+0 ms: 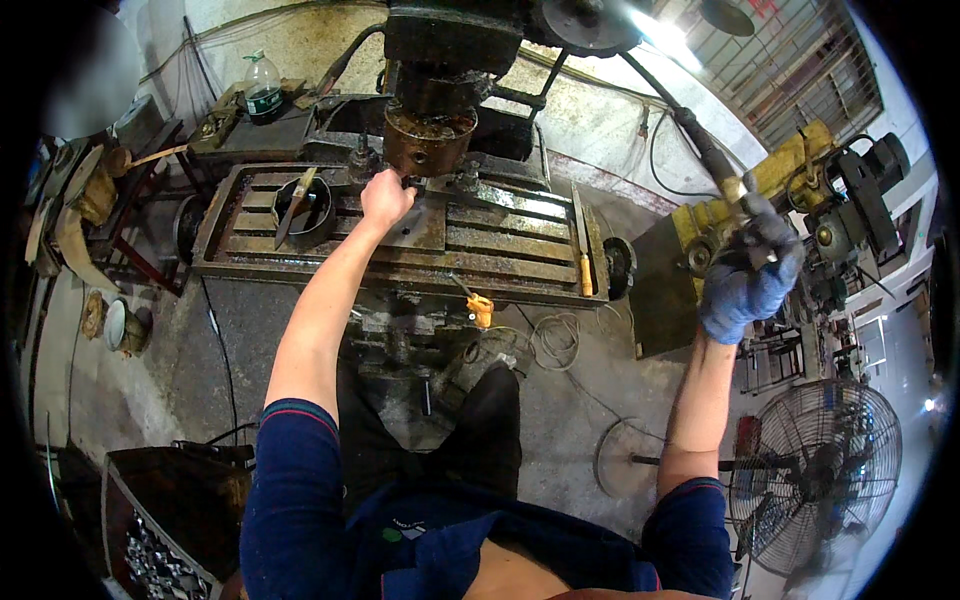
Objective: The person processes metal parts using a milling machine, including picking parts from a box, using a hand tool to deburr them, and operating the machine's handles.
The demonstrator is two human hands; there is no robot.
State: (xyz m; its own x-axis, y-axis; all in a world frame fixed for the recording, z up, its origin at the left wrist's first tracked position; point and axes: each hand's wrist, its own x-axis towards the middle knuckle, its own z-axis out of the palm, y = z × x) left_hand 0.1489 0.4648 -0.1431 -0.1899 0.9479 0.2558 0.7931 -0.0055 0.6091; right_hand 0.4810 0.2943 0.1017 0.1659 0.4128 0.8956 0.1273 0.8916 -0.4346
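Grimy mill table (pixel 520 250); bare left hand (pixel 385 197) fingers pinching workpiece (pixel 425 186); gloved right hand (pixel 748 275) fisted around lever (pixel 700 145)

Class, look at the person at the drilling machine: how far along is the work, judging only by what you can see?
Done: a flat metal piece lies on the slotted machine table, under the machine head. In hand: the bare left hand rests at that piece, and the gloved right hand grips the long feed lever. Left: whether cutting has begun cannot be told; a file lies unused on the table.
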